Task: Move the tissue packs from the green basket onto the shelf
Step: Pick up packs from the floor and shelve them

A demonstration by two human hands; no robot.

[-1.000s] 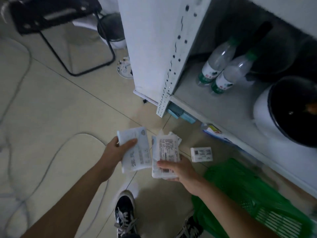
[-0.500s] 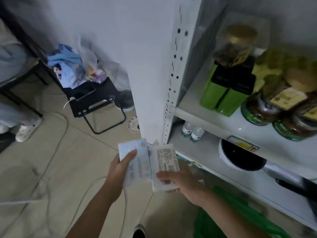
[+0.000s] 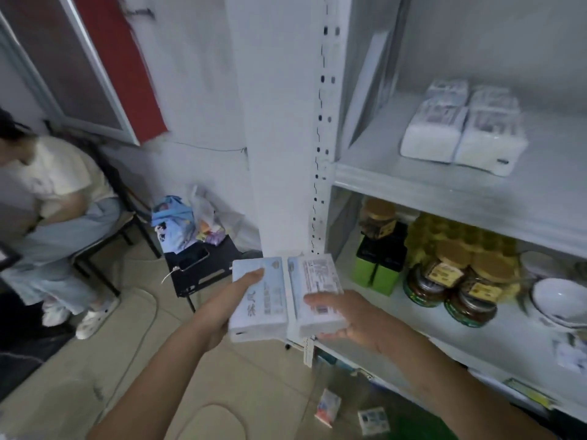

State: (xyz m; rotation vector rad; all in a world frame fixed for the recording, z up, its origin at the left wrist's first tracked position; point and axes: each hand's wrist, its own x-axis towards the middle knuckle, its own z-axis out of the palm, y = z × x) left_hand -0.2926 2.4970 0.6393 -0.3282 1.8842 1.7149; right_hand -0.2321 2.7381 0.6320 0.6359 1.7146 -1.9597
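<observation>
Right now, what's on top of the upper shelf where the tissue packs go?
On the upper shelf sit stacked tissue packs, two stacks side by side, and a flat white panel leans in the left corner. Anything behind the stacks is hidden, and the exact count is blurred.

light: dim, flat, bluish | blur: soft motion smear throughout | edges: wide-angle bending | glare: none

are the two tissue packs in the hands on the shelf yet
No. The left hand and right hand hold both tissue packs in the air, short of the shelf.
</observation>
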